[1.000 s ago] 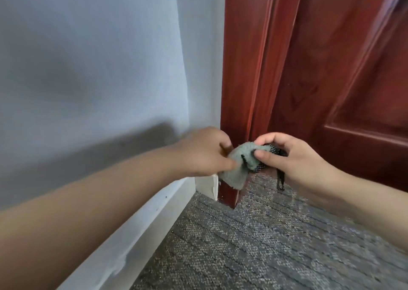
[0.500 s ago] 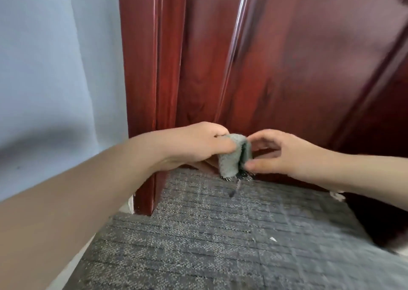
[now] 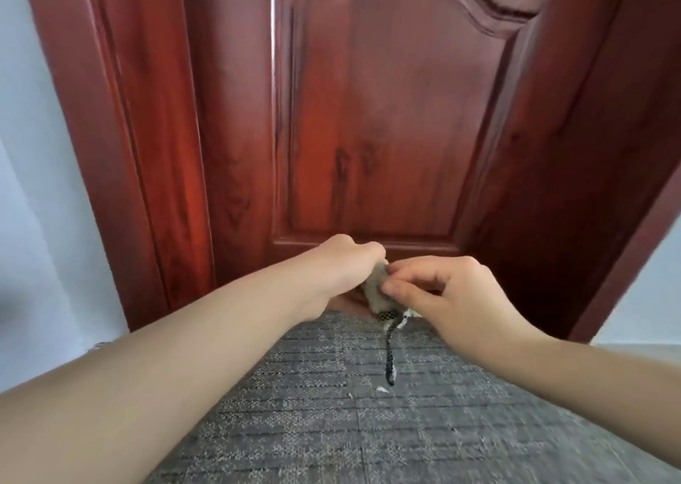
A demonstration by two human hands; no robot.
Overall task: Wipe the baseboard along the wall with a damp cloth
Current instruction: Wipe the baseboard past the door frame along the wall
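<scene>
A small grey-green cloth (image 3: 376,291) is bunched between both hands, just above the carpet in front of the door. My left hand (image 3: 342,273) grips its left side with fingers curled. My right hand (image 3: 449,292) pinches its right side with thumb and forefinger. A black-and-white patterned strip (image 3: 389,351) hangs down from the cloth toward the floor. Most of the cloth is hidden by my fingers. No white baseboard along the left wall shows; a pale strip (image 3: 634,347) sits low at the far right.
A red-brown wooden door (image 3: 387,122) with a raised panel fills the view, framed by matching door jambs (image 3: 121,133). Grey patterned carpet (image 3: 368,421) covers the floor, with small white specks (image 3: 383,390) on it. Pale blue wall (image 3: 33,174) stands at the left.
My view has swung right, from the wall and white baseboard to the door. Both hands moved right with the cloth and keep hold of it; the patterned strip now hangs lower.
</scene>
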